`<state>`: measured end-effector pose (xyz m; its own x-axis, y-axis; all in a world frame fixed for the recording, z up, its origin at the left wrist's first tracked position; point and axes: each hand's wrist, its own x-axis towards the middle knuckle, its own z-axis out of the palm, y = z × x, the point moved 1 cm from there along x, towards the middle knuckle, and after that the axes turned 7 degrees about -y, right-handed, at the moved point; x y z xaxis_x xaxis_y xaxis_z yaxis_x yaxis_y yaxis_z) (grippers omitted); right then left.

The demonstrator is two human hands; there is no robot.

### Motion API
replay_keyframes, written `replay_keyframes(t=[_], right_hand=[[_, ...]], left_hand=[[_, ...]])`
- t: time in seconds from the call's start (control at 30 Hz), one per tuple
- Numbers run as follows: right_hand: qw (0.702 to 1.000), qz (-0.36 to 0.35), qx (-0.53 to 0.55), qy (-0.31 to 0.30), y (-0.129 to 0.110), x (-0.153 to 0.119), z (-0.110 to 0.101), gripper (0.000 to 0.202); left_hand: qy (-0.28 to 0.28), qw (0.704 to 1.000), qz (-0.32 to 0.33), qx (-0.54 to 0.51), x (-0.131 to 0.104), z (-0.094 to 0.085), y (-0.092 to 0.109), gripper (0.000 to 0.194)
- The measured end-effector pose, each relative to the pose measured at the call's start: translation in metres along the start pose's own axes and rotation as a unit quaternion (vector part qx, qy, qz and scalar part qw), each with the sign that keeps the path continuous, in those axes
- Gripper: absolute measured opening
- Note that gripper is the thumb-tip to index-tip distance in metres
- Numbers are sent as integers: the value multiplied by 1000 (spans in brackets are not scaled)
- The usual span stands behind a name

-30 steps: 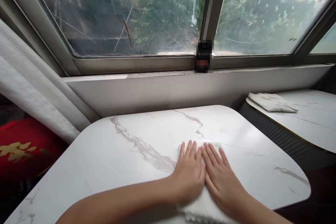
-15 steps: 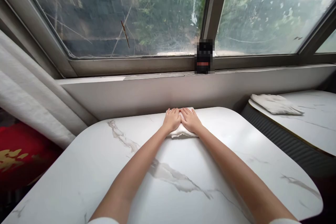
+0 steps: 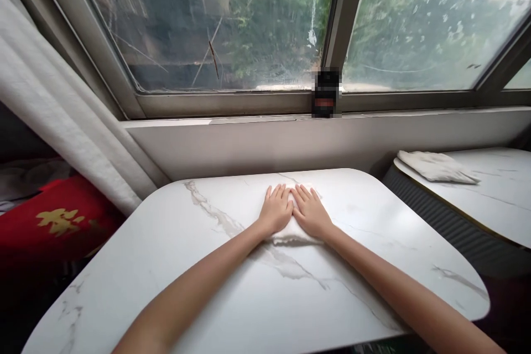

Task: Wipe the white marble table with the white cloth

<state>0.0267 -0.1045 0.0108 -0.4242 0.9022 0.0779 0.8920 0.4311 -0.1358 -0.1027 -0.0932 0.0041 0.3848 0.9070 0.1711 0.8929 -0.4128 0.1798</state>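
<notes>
A folded white cloth [image 3: 295,234] lies on the white marbled table [image 3: 232,298], a little in from its far edge. My left hand [image 3: 277,211] rests flat on the cloth's left part, fingers stretched forward. Beside it, my right hand [image 3: 311,211] presses flat on the right part, its fingers also extended. The two hands touch or nearly touch at the thumbs. Both palms cover much of the cloth, and its near edge shows below them.
A second marbled table [image 3: 498,188] at the right bears another white cloth [image 3: 437,167]. Behind the tables run a low wall and window. A blurred black object [image 3: 327,93] stands on the sill. At the left are a curtain [image 3: 62,94] and red fabric [image 3: 62,221].
Both hands and the cloth under them have moved back from the table's far edge, toward me. The view has shifted slightly, showing more of the red fabric.
</notes>
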Motion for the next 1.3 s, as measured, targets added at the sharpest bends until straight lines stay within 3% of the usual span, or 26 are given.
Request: replay_keyframes(t=[0.13, 0.27, 0.4, 0.5, 0.6, 0.7, 0.83, 0.97, 1.13, 1.3], right_hand=[[1000, -9, 8, -9, -33, -69, 0, 55], [997, -70, 44, 4, -61, -124, 8, 55], [986, -128, 95, 53, -81, -150, 24, 66], [980, -154, 120, 21, -93, -145, 25, 71], [976, -165, 131, -58, -100, -115, 14, 69], [974, -167, 124, -89, -98, -61, 2, 63], [972, -209, 88, -58, -88, 24, 5, 65], [988, -138, 73, -12, -82, 88, 18, 62], [995, -64, 67, 23, -82, 130, 25, 59], [996, -63, 63, 24, -82, 137, 22, 56]], left_hand=[[-2, 999, 43, -6, -70, -8, 24, 46], [-7, 996, 82, 19, -137, -19, 38, 48], [1, 991, 124, 55, -183, -26, 36, 56], [1, 991, 114, 70, -195, -29, 24, 56], [-11, 995, 67, 78, -186, -31, 3, 52], [-14, 997, -3, 73, -154, -30, -28, 49], [-16, 994, -85, 67, -91, -28, -76, 49], [-43, 995, -75, 56, -31, -29, -120, 47], [-47, 997, -42, 52, 11, -32, -153, 45], [-21, 995, -50, 83, 13, -32, -153, 45]])
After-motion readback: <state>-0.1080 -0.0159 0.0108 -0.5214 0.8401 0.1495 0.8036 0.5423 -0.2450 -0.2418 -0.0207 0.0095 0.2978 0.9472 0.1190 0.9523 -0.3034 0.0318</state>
